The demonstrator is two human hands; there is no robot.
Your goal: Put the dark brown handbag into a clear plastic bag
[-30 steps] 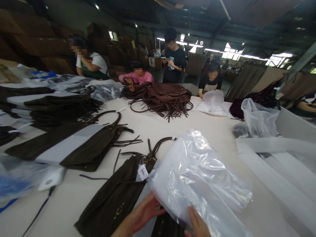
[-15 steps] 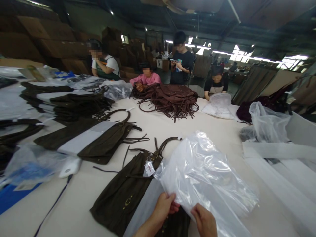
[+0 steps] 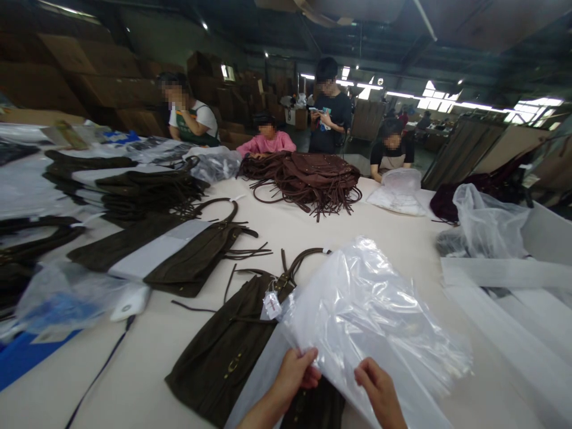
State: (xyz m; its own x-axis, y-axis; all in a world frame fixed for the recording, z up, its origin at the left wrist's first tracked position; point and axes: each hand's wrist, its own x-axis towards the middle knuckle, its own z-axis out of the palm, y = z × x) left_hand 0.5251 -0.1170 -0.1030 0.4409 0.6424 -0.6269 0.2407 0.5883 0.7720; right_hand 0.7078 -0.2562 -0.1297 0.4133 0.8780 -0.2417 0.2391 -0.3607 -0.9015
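A clear plastic bag lies on the white table in front of me. My left hand pinches its near edge. My right hand grips the same edge a little to the right. Partly under the plastic lies a dark brown fringed bag with a white paper tag and curved handles. A pale grey sheet sticks out of that bag close to my left hand.
Another dark brown bag with a grey insert lies to the left, stacks of more bags behind it. A reddish-brown fringed pile sits at the far side, where several people work. Crumpled plastic and white foam strips lie right.
Both hands have moved up from the lower edge onto the plastic bag's near edge and now pinch it. My view has shifted slightly right and down.
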